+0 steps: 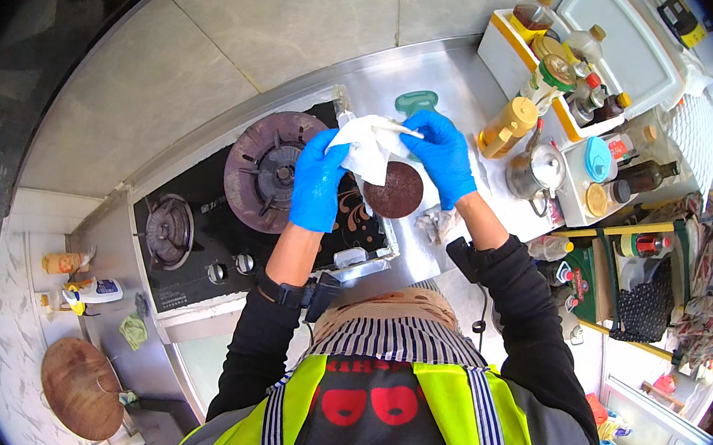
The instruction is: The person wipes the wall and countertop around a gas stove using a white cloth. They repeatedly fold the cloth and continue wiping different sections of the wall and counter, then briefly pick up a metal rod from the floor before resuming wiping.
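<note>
Both of my hands wear blue gloves and hold a white paper towel or cloth (pixel 370 148) between them. My left hand (pixel 319 182) grips its left edge above the right part of the black gas hob (pixel 196 240). By its right upper corner, my right hand (pixel 442 156) pinches the same white sheet over the steel counter (pixel 462 76). Just below the sheet lies a round dark brown disc (pixel 394 190), partly covered by it. A green plastic object (pixel 416 101) rests behind my right hand, which hides part of it. Close to my right wrist is a crumpled greyish wad (pixel 435 223).
Two burners sit on the hob, a large one (pixel 280 171) and a smaller one (pixel 165 230). On the right stand an oil bottle (pixel 508 128), a metal kettle (pixel 537 170) and a white foam box (pixel 505 45) of bottles. A round wooden chopping board (pixel 80 389) is at lower left.
</note>
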`<state>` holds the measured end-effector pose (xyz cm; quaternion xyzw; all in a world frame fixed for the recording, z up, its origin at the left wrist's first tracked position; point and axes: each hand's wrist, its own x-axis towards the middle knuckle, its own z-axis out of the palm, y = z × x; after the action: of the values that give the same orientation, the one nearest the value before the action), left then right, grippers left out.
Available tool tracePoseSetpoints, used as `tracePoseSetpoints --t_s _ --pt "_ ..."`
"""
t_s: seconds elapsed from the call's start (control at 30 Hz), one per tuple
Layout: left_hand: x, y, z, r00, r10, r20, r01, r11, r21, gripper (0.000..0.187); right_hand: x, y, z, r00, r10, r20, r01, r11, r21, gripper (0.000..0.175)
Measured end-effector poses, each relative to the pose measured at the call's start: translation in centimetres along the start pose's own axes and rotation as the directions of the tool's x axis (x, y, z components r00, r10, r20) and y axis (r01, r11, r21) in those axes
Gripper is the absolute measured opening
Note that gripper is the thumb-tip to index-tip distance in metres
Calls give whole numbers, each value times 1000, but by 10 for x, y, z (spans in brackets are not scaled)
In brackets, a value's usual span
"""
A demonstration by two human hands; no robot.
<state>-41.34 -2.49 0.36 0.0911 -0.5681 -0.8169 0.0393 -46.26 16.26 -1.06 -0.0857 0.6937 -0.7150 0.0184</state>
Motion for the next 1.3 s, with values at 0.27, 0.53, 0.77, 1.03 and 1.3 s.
tracePoseSetpoints --t_s 0.27,0.53,0.77,1.03,1.3 --pt "3 13 -17 848 465 254 -495 523 694 26 2 -13 -33 980 160 116 -179 967 182 11" --pt "10 19 -14 806 574 142 -431 405 806 23 0 -19 -32 996 85 2 -84 983 165 10" --pt "-22 -13 12 974 10 226 -56 979 198 19 -8 -27 -25 958 -215 -192 183 968 -174 14" --pt "-12 -44 34 827 -301 474 514 747 -423 50 -47 -28 -25 883 -459 98 452 775 -442 22" --pt "11 -54 28 922 -126 365 299 831 -470 55 -65 -2 -32 939 -286 191 337 873 -352 23"
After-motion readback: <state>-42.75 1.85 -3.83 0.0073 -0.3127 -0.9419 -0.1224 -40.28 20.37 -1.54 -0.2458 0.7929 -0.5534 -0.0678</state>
